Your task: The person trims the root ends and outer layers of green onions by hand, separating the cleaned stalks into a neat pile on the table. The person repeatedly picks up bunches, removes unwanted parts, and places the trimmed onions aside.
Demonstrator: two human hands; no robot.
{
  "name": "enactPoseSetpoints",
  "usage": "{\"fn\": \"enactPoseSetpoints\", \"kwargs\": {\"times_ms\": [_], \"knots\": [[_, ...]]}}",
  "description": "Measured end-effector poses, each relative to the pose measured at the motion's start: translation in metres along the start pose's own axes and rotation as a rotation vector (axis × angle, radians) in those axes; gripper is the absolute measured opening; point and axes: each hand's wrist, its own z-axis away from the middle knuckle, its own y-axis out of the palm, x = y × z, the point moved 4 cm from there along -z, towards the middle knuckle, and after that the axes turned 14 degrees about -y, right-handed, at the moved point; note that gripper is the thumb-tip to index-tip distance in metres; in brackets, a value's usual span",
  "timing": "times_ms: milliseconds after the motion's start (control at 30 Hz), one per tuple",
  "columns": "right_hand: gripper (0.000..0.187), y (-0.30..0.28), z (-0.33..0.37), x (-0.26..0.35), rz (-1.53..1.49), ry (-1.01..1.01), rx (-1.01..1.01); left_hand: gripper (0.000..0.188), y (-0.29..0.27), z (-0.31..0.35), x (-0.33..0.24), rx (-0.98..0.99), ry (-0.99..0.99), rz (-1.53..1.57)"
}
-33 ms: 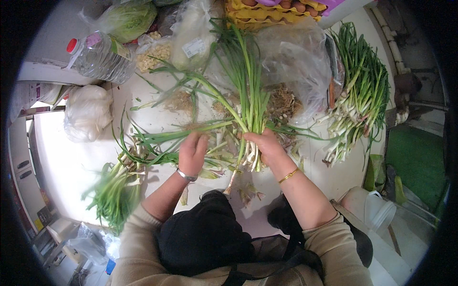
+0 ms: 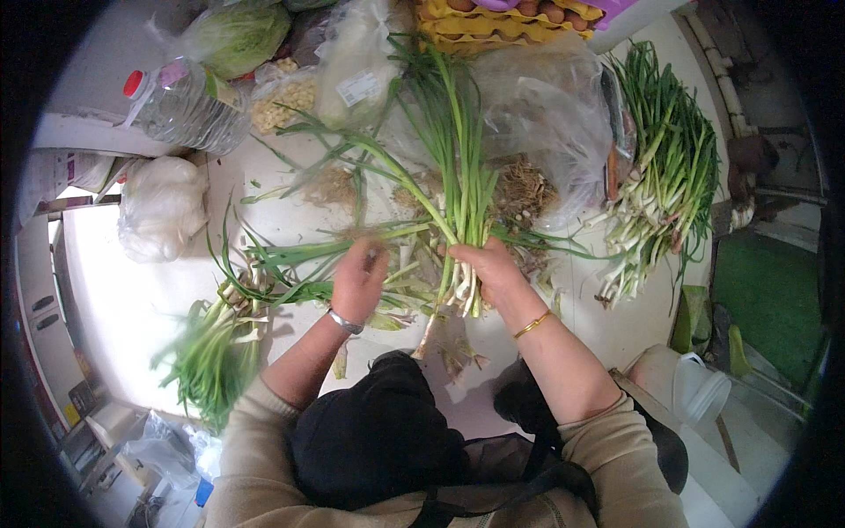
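My right hand (image 2: 493, 275) is closed round a bunch of green garlic (image 2: 458, 198), long flat green leaves with white stem ends. The leaves point away from me, and the white ends show below my thumb. To its left my left hand (image 2: 359, 280) is raised over loose leaves, its fingers curled and smeared by motion; whether they hold anything cannot be made out. One longer stalk (image 2: 429, 334) hangs down below the bunch. Peeled outer skins (image 2: 458, 356) and leaf scraps (image 2: 392, 319) lie under and around both hands.
A big pile of green garlic (image 2: 664, 167) lies at the right and a smaller pile (image 2: 216, 348) at the left. Behind are cut brown roots (image 2: 525, 187), a clear plastic bag (image 2: 546, 114), a water jug (image 2: 194, 106), a white bag (image 2: 163, 209) and egg trays (image 2: 493, 33).
My left hand has shifted very slightly and its fingers have moved. The right hand and its bunch of green garlic look the same.
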Motion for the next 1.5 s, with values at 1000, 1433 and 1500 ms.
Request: {"fn": "enactPoseSetpoints", "kwargs": {"times_ms": [1000, 1433, 1500], "knots": [[0.031, 0.008, -0.001, 0.003, -0.151, -0.019, -0.028, 0.023, 0.034, 0.028, 0.015, 0.767, -0.238, 0.223], [0.023, 0.016, 0.007, -0.006, -0.036, -0.029, -0.004, 0.024, 0.049, 0.016, 0.006, 0.459, 0.089, -0.061], [0.023, 0.017, 0.007, -0.006, -0.052, -0.041, 0.010, 0.024, 0.049, 0.016, 0.008, 0.466, 0.076, -0.004]]}}
